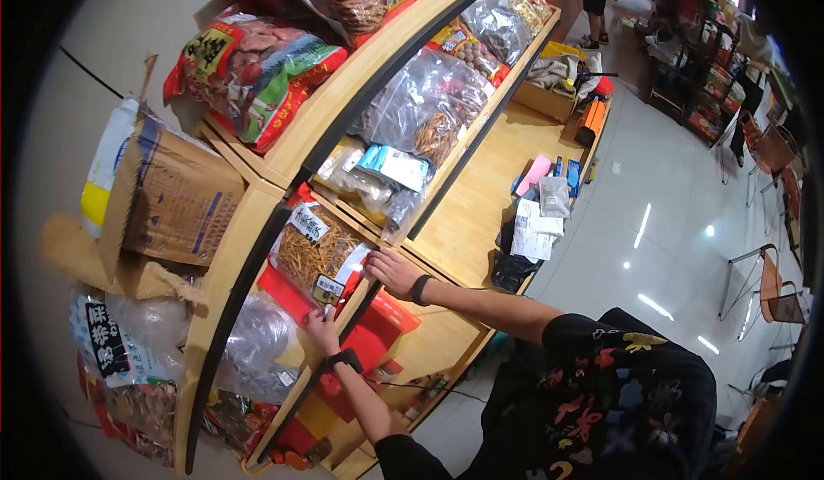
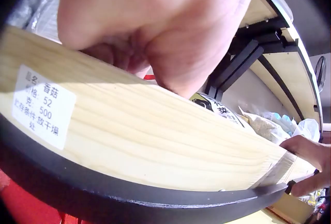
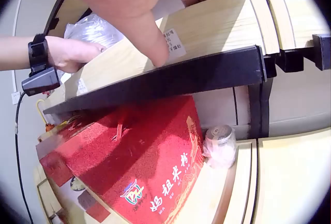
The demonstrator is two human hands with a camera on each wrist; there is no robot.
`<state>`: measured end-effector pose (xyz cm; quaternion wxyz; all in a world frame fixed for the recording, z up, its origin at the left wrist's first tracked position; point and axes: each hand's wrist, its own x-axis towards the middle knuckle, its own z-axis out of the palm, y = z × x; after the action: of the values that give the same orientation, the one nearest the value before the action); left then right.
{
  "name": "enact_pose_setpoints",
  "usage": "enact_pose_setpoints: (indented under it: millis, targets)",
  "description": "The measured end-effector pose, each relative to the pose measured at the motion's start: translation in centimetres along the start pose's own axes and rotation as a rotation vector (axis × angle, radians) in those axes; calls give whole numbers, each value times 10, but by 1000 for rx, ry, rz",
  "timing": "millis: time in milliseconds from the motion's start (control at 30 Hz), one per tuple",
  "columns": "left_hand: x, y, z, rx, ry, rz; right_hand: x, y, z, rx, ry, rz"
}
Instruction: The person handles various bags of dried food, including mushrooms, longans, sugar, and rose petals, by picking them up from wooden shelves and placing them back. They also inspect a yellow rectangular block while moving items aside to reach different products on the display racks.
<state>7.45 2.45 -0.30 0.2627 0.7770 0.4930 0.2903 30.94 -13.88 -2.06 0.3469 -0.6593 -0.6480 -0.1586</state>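
Note:
In the head view, a clear, red-edged bag of dried golden-brown strips (image 1: 311, 252) lies on the slanted wooden shelf. My left hand (image 1: 324, 334) reaches over the shelf's front board (image 1: 359, 301) at the bag's lower end. Its fingertips are largely hidden behind that board in the left wrist view, so I cannot tell what they hold. Farther along, my right hand (image 1: 393, 272) grips the same board, fingers over the top edge and thumb (image 3: 150, 42) against the front face. A printed price label (image 2: 44, 107) is stuck on the board.
Below the board stands a red gift box (image 3: 150, 156), beside a small lidded jar (image 3: 220, 143). Clear plastic bags (image 1: 262, 338) fill the shelf left of my left hand. Large food bags (image 1: 253, 72) and a cardboard box (image 1: 184, 192) sit on the upper tier.

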Motion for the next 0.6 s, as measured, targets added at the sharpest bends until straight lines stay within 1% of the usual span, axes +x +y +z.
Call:
enact_pose_setpoints:
  millis: [67,167,267,300,333,367,400,433,467,500,567,600]
  targets:
    - [-3,7,0,114,20,60,-2,-3,-6,-15,-1,-2]
    - [-8,18,-4,167,50,89,-3,-13,-10,-38,-9,26]
    - [-8,18,-3,207,84,107,-8,-18,-17,-64,-99,74]
    - [-8,14,-2,235,102,112,-12,-21,-26,-75,-98,82]
    - [-6,11,0,210,77,46,-19,-25,-34,-54,-161,111]
    - [-5,7,-1,206,67,57,-26,-27,-43,-31,-222,140]
    - [0,-4,2,234,90,92,-40,-26,-41,22,-257,231]
    - [3,-6,4,260,113,123,-56,-25,-48,88,-410,352]
    - [4,-9,5,212,98,96,-76,-23,-57,172,-510,478]
    - [9,-20,8,231,111,154,-99,-15,-60,269,-630,572]
    - [-2,5,-2,168,50,66,-152,0,-72,351,-723,614]
    - [3,-6,2,245,106,165,-174,3,-83,346,-758,648]
